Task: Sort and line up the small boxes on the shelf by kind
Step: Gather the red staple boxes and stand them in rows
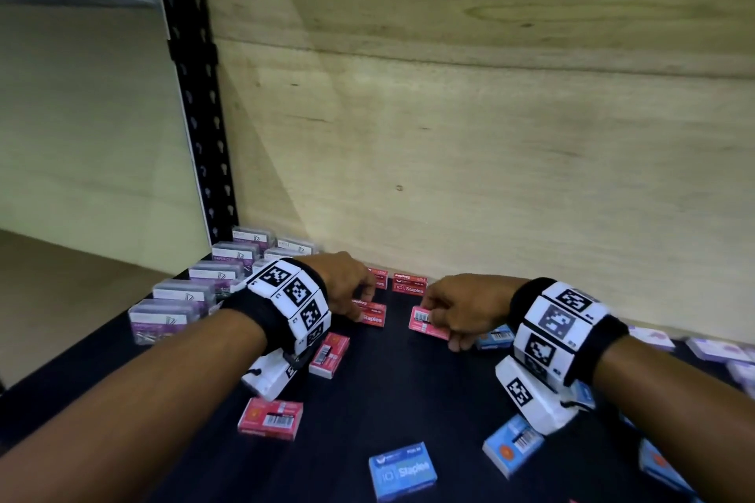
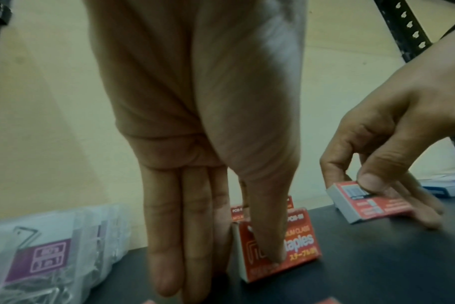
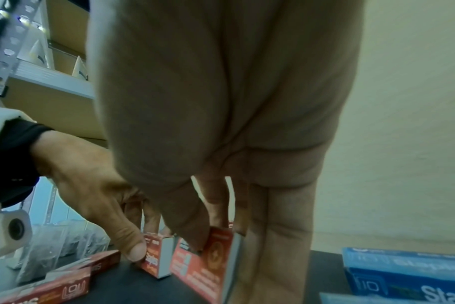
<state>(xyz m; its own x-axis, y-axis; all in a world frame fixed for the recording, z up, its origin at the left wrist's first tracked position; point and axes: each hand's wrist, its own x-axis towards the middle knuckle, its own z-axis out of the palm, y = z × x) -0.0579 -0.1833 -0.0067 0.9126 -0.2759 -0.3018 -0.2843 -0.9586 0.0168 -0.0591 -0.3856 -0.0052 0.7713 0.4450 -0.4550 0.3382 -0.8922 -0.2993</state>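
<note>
Clear boxes (image 1: 192, 290) line the shelf's (image 1: 392, 392) left, staple boxes (image 1: 402, 470) scattered right.

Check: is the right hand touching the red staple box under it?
Touching. Left wrist view shows the right hand pinching the red staple box, thumb on top.

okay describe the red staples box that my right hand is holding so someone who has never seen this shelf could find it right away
Start at the dark shelf against the pale wooden back wall, then find the cluster of red staples boxes near the middle back. The one meant is the red box at the right of that cluster, pinched by the right hand; unlike its label-up neighbours, its barcode side faces up.
</note>
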